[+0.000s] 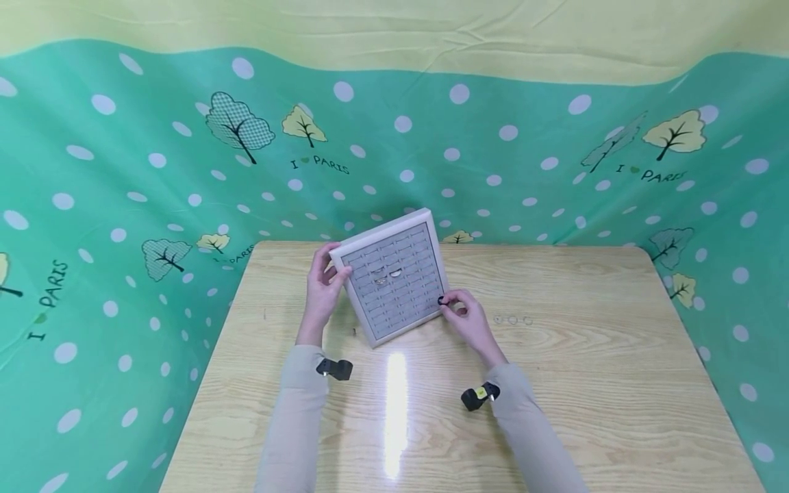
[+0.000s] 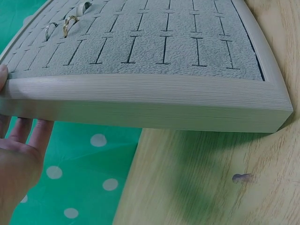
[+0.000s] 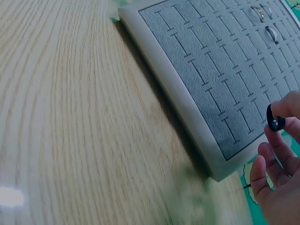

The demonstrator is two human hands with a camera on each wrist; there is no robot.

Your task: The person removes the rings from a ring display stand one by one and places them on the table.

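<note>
A ring display tray [image 1: 403,305], pale-framed with grey slotted padding, is held tilted over the table. My left hand [image 1: 322,284] grips its upper left corner, thumb on the frame's face and fingers behind. Between thumb and fingertips, my right hand [image 1: 471,318] pinches a black ring [image 3: 275,119] close to the tray's right edge, over the slots. In the padding stand a silver ring [image 3: 272,34], a gold-toned ring [image 3: 258,13] and another silver ring [image 3: 267,10]. Whether the black ring touches the padding I cannot tell.
Three thin rings [image 1: 513,320] lie in a row on the wooden table [image 1: 616,383], right of my right hand. A small dark mark [image 2: 243,178] shows on the tabletop below the tray. Behind the table hangs a green dotted cloth [image 1: 401,150].
</note>
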